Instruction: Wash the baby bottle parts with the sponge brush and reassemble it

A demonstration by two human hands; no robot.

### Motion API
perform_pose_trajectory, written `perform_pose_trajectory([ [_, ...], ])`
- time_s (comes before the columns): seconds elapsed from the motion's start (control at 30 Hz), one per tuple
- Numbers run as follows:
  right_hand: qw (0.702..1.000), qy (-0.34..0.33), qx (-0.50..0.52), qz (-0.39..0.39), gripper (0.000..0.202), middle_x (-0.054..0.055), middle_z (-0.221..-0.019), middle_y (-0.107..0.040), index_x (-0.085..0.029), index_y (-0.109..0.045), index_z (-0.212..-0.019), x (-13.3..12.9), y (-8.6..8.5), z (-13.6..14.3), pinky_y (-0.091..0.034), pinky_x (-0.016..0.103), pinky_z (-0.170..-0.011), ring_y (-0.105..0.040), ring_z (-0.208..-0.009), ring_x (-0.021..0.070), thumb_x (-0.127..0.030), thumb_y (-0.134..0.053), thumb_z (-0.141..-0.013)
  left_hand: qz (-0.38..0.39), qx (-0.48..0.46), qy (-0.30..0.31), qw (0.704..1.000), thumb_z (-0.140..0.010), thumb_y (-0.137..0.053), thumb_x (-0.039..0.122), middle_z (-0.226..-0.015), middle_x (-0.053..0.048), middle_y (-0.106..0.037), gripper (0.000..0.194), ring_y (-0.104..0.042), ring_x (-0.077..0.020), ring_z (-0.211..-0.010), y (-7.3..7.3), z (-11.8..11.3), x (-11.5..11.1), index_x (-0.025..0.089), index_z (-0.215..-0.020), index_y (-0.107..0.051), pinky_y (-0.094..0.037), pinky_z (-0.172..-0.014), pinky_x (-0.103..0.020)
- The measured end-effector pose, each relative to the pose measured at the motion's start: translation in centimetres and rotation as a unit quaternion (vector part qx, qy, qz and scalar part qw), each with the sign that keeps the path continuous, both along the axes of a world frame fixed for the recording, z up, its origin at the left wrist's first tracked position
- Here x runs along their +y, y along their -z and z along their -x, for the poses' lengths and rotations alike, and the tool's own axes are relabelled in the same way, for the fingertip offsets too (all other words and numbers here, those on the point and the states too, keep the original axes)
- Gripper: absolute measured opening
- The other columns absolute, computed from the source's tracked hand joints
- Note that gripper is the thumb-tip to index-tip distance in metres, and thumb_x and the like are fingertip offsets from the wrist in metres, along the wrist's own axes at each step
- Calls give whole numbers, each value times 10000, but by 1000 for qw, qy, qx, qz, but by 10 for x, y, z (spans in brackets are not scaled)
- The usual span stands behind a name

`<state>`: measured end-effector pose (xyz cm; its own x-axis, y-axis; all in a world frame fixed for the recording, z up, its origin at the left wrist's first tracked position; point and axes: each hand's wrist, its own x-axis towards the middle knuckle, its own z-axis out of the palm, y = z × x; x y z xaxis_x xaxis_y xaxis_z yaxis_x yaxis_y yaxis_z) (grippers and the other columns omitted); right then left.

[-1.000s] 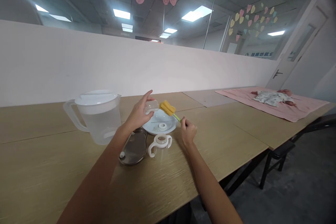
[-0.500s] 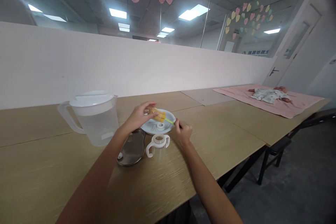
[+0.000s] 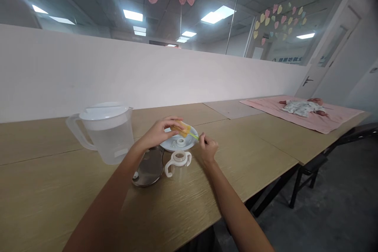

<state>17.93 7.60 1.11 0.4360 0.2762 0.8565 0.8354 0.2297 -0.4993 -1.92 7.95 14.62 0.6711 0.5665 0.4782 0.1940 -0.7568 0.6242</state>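
A small yellow-orange container (image 3: 184, 129) lies tilted in my left hand (image 3: 161, 130), whose fingers wrap over its top, above a white plate (image 3: 192, 145). My right hand (image 3: 208, 147) is closed round the end of a thin green stick (image 3: 193, 136), whose other end reaches the open side of the container. White ring-shaped part (image 3: 181, 142) and a small clear piece rest on the plate. In front of the plate stands a clear bottle with a white two-handled collar (image 3: 179, 158), its top open.
A large lidded clear pitcher (image 3: 110, 136) stands at the left. Beside the bottle lies a kidney-shaped metal tray (image 3: 150, 167). Far right, a baby doll (image 3: 304, 107) lies on a pink cloth (image 3: 327, 125). A wall runs behind the table (image 3: 251, 153).
My left hand and the container have shifted slightly to the right, and the fingers now cover more of its top. My right hand has moved a little to the right with the stick.
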Motion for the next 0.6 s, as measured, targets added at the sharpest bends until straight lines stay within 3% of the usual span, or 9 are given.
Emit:
perform_pose_trajectory([
  [0.1, 999, -20, 30, 6, 510, -52, -399, -280, -148, -379, -408, -2, 0, 2, -162, 241, -459, -208, -418, 54, -319, -359, -888, 39, -49, 35, 997, -714, -612, 223, -1222, -81, -554, 145, -504, -214, -1138, -1, -2, -3, 179, -835, -678, -400, -964, -381],
  [0.2, 999, -27, 32, 12, 504, -54, -403, -280, -150, -383, -421, -2, 1, 2, -165, 239, -458, -218, -418, 55, -322, -350, -893, 69, -79, 52, 993, -675, -626, 157, -1179, -88, -585, 244, -502, -221, -1148, 0, -4, -5, 164, -917, -657, -379, -996, -400],
  [0.33, 1000, -29, 4, -2, 509, -51, -404, -292, -149, -391, -418, 0, 4, 0, -170, 241, -463, -215, -418, 55, -322, -351, -895, 80, -98, 28, 992, -670, -620, 141, -1200, -87, -577, 398, -526, -214, -1121, 2, -6, -6, 162, -1067, -593, -382, -1008, -396],
  [0.6, 1000, -21, 21, 4, 514, -48, -401, -289, -150, -380, -411, -1, 2, 0, -166, 240, -464, -210, -424, 56, -342, -352, -888, 62, -88, 20, 994, -696, -605, 132, -1273, -69, -525, 497, -480, -192, -1184, 5, -7, -2, 177, -1182, -511, -347, -1052, -370],
])
